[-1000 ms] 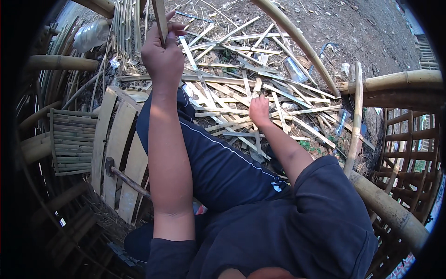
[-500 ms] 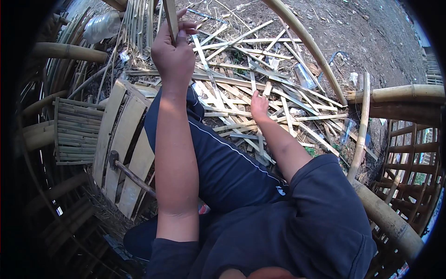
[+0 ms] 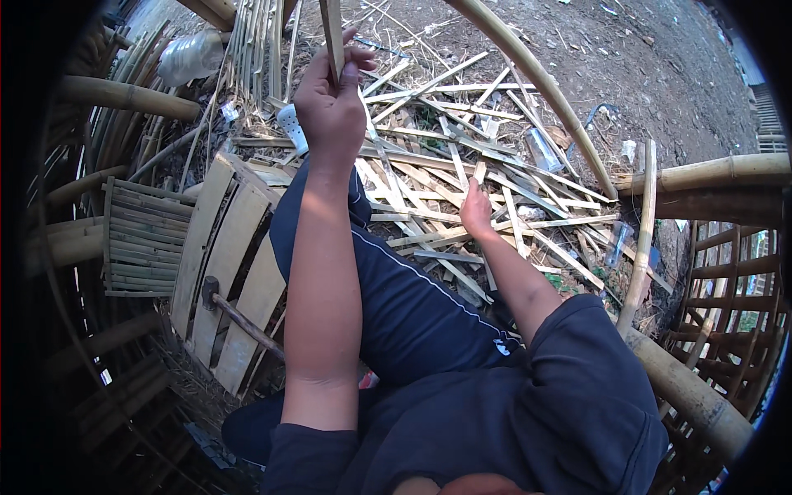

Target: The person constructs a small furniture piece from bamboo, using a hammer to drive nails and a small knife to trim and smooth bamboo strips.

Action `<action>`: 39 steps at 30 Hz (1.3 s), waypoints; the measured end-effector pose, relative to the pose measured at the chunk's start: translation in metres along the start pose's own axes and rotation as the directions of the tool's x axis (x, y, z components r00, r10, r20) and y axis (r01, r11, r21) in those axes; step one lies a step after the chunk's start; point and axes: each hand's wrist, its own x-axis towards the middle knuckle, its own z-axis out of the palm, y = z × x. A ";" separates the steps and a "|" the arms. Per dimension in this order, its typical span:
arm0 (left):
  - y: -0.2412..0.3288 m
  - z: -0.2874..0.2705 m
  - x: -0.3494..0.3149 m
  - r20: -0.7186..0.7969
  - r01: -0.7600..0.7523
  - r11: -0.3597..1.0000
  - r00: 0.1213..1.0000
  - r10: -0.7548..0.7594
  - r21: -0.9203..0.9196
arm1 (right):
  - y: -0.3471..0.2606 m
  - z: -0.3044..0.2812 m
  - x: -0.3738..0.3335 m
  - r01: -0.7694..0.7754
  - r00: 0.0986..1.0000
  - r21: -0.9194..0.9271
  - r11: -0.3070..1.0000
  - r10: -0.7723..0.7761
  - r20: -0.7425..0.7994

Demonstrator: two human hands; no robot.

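My left hand (image 3: 332, 107) is raised at the upper middle. It pinches a narrow bamboo slat (image 3: 332, 37) that stands nearly upright and runs out past the top edge. The outer fingers of that hand stick out to the right. Lower and to the right, my right hand (image 3: 476, 210) is closed round a light wooden piece (image 3: 479, 172). Only its blunt end shows above the fist, so what kind of thing it is I cannot make out. Beneath this hand spreads a loose pile of split bamboo slats (image 3: 429, 198), lying crosswise.
A slatted wooden box (image 3: 235, 272) stands left of my leg, with a hammer (image 3: 239, 318) across it. Bamboo poles (image 3: 540, 70) frame the right side. Clear plastic bottles (image 3: 542, 151) lie by the pile. A white shoe (image 3: 292, 129) shows near my left hand.
The view has shifted slightly. My left hand has moved right with the slat. My right hand has drawn a little toward me and closed round the wooden piece. The white shoe has come into sight.
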 end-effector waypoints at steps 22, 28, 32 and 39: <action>-0.018 0.026 -0.016 0.028 0.331 0.944 0.943 -0.330 -0.019 | 0.064 -0.278 0.059 0.046 0.999 0.299 0.953 -0.048 -0.002; -0.021 0.043 -0.031 0.162 0.453 0.880 0.888 -0.430 -0.145 | -0.005 -0.274 0.030 0.043 0.998 0.852 0.522 -0.054 -0.017; -0.022 0.047 -0.039 0.270 0.524 0.794 0.849 -0.455 -0.309 | -0.064 -0.277 0.024 0.087 0.994 0.935 0.344 -0.087 -0.060; -0.010 0.043 -0.040 0.320 0.534 0.792 0.837 -0.444 -0.297 | -0.107 -0.269 0.039 0.049 0.989 0.940 0.338 -0.147 0.001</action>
